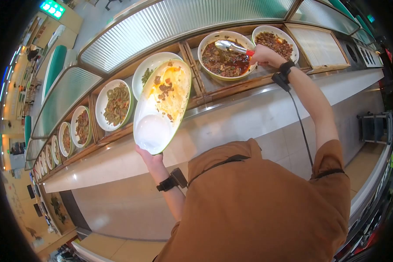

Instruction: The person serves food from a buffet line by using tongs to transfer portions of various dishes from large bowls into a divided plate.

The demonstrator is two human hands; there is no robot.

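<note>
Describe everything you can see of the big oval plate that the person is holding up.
The plate is a large oval, white and glossy with a thin green rim, perhaps ceramic or melamine. It is nearly empty: orange sauce and a few brown scraps cling to its far half, and the near half is bare. It is tilted up above the counter, its face toward the camera. The left hand grips its near end from below.
</note>
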